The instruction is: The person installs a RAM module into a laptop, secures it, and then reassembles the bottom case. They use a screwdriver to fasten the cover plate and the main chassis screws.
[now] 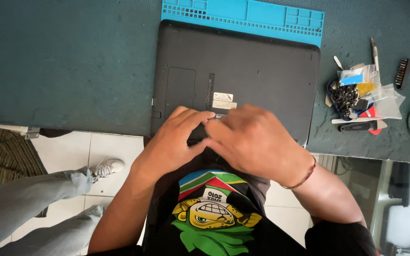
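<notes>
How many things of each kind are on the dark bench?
Laptop, upside down, under the left hand and right hand: 1
Blue mat: 1
Pile of small bags and parts: 1
Black-handled tool: 1
Bit holder: 1
Total: 5

A dark teal tabletop (pixel 72 61) carries a blue silicone repair mat (pixel 243 14) at its far edge. A black laptop (pixel 262 71) lies bottom-up, overlapping the mat's near side. To the right sit a heap of small plastic bags and parts (pixel 361 90), a screwdriver (pixel 357 126), and a bit holder (pixel 403 72).
</notes>
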